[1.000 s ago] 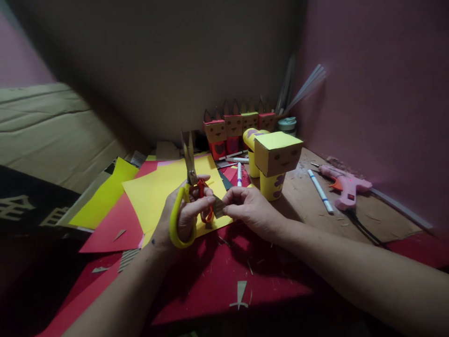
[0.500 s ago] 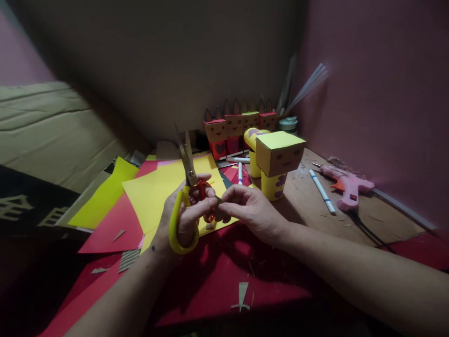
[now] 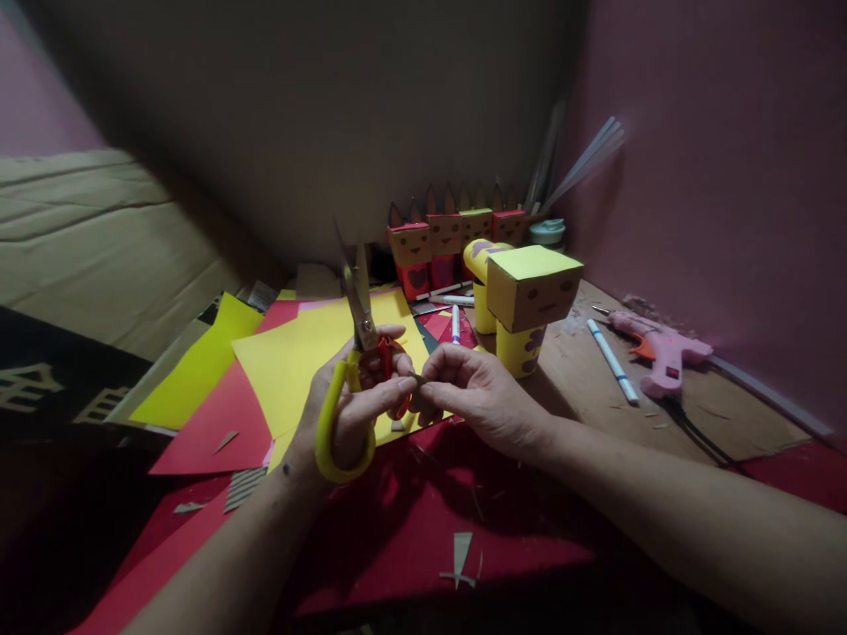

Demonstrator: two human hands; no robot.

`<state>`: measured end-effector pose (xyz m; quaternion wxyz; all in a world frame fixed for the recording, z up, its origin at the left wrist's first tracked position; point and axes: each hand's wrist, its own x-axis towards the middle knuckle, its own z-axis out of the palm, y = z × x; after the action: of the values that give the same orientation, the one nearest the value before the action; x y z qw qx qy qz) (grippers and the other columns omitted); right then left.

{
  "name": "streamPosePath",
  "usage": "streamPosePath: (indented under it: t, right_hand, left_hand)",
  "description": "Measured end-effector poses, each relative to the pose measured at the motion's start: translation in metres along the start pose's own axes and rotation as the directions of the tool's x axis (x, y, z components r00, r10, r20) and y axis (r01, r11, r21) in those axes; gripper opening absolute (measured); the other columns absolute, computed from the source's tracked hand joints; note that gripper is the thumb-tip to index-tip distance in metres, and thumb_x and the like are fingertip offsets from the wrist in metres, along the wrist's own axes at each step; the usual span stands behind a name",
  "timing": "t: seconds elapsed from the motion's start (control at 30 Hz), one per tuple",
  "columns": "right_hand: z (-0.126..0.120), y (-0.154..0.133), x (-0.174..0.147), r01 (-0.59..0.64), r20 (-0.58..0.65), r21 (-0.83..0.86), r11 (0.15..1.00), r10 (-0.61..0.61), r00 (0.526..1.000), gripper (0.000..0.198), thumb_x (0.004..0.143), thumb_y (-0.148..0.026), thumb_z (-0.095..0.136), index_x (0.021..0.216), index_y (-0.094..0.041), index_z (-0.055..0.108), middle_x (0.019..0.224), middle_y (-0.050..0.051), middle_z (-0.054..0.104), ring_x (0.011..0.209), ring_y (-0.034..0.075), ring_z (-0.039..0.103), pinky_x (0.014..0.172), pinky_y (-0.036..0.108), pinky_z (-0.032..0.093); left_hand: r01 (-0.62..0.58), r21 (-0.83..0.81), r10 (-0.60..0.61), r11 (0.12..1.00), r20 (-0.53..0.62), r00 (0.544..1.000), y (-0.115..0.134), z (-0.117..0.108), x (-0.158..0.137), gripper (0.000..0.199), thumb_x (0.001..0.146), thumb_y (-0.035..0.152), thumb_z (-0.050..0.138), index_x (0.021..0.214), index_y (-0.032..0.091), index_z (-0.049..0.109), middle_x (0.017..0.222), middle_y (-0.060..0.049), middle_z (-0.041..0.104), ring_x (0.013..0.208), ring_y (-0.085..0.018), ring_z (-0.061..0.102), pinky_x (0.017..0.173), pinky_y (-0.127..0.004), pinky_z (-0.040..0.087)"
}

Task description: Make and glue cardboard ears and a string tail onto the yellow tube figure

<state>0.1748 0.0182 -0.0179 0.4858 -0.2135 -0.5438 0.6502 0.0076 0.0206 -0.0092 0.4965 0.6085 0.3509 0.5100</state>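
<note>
A pair of scissors (image 3: 361, 322) with one yellow and one red handle hangs on my left hand (image 3: 361, 401), its blades pointing up and slightly apart. The thumb and finger of that hand also pinch a small dark piece of cardboard (image 3: 416, 377). From the other side my right hand (image 3: 473, 397) grips the same piece, fingertips nearly meeting those of the left; most of it is hidden. Just beyond the right hand stands a figure with a cardboard box head (image 3: 529, 295) and a yellow body with purple shapes.
Behind, several finished box-head figures (image 3: 445, 234) stand in a row. Yellow sheets (image 3: 291, 353) and red sheets (image 3: 212, 441) lie at left. A pink glue gun (image 3: 665, 353) and a marker (image 3: 612, 362) rest at right. Cardboard scraps (image 3: 461, 556) litter the red table.
Both hands stay together in nearly the same place. Between the fingertips the small cardboard piece has turned and now shows a thinner edge. The view has shifted slightly.
</note>
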Motion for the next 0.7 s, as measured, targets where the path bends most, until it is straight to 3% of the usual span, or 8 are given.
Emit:
streamPosePath:
  t: [0.5, 0.7]
  right_hand:
    - [-0.0044, 0.0059, 0.0009, 0.104, -0.011, -0.169, 0.98, -0.107, 0.994, 0.01, 0.08, -0.017, 0.061, 0.074, -0.019, 0.053, 0.071, -0.004, 0.061, 0.068, 0.009, 0.061, 0.064, 0.024, 0.049]
    - [-0.007, 0.007, 0.0029, 0.076, -0.05, -0.213, 0.974, -0.088, 0.995, 0.006, 0.08, -0.017, 0.062, 0.076, -0.017, 0.057, 0.069, -0.003, 0.06, 0.062, 0.008, 0.054, 0.059, 0.022, 0.043]
  left_hand:
    - [-0.031, 0.081, 0.033, 0.996, -0.02, 0.999, 0.0027, 0.0026, 0.0016, 0.044, 0.072, 0.023, 0.074, 0.112, 0.025, 0.055, 0.077, 0.002, 0.059, 0.056, -0.011, 0.053, 0.048, -0.026, 0.044]
    - [-0.011, 0.078, 0.015, 0.997, -0.05, 0.999, 0.0031, 0.0034, 0.002, 0.045, 0.07, 0.023, 0.075, 0.111, 0.024, 0.055, 0.076, 0.002, 0.059, 0.054, -0.012, 0.053, 0.046, -0.027, 0.043]
